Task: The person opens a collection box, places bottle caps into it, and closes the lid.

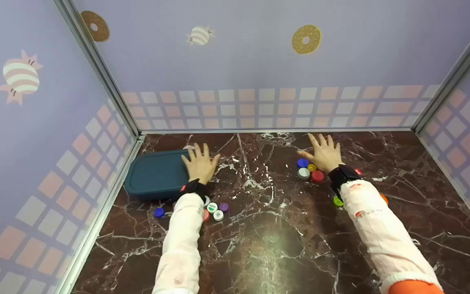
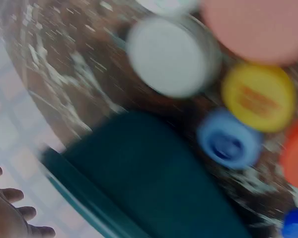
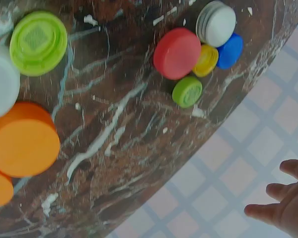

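Teal, the box (image 1: 157, 173) lies at the left of the table (image 1: 267, 249). I see the left hand (image 1: 200, 166) spread wide at its right end; I cannot tell whether they touch. Rightward, the right hand (image 1: 326, 157) is splayed too, near a blue cap (image 1: 302, 163) and a red cap (image 1: 317, 176).

Dark teal on the box (image 1: 157, 173); brown, with white veins, on the tabletop (image 1: 267, 253). Lilac on the back wall (image 1: 243, 69), with pink and white squares (image 1: 246, 95). White, with reddish marks, on the right sleeve (image 1: 386, 228). Purple on one cap (image 1: 223, 207), yellow with orange print on another cap (image 2: 258, 96).
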### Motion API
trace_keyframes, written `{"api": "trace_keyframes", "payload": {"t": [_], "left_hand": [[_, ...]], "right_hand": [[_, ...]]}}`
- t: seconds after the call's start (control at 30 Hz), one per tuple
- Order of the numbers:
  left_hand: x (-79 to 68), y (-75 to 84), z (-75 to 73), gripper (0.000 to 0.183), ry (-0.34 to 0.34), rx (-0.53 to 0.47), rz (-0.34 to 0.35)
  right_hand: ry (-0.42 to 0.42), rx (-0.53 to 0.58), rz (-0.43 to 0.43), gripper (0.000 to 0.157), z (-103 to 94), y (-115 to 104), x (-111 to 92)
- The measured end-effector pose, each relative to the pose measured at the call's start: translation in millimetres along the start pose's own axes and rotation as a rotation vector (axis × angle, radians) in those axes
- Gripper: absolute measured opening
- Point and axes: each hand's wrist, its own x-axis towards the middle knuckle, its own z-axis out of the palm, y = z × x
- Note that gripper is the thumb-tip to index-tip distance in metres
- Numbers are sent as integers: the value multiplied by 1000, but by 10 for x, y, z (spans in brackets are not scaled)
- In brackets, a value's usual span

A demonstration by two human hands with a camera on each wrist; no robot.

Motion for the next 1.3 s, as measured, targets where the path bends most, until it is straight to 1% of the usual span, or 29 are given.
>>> {"api": "trace_keyframes", "payload": {"t": [0.1, 0.17, 0.3, 0.4, 0.6, 0.7, 0.87, 0.97, 1.03, 1.17, 1.3], "left_hand": [[-57, -234, 5, 67, 28, -8, -43], [-96, -395, -4, 65, 33, -23, -82], [-174, -706, -30, 63, 23, -16, -218], [-220, -897, -62, 62, 39, -24, -308], [-368, -1270, -89, 61, 95, -56, -433], [-455, -1417, -92, 61, 129, -76, -495], [-538, -1546, -92, 62, 175, -162, -560], [-555, -1568, -85, 64, 169, -216, -577], [-560, -1566, -81, 66, 165, -228, -580], [-562, -1557, -76, 67, 163, -221, -593], [-538, -1512, -53, 68, 175, -211, -591]], "right_hand": [[22, 4, -32, 80, 60, -33, -19], [37, 7, -52, 78, 99, -54, -34], [63, 15, -87, 76, 167, -100, -66], [67, 22, -97, 75, 196, -120, -82], [74, 40, -112, 73, 240, -159, -101], [77, 53, -135, 72, 261, -170, -108], [100, 80, -174, 69, 297, -184, -127], [118, 107, -196, 67, 327, -197, -135], [121, 120, -207, 66, 349, -208, -140], [103, 120, -216, 66, 372, -236, -146], [91, 112, -205, 66, 385, -262, -142]]}}
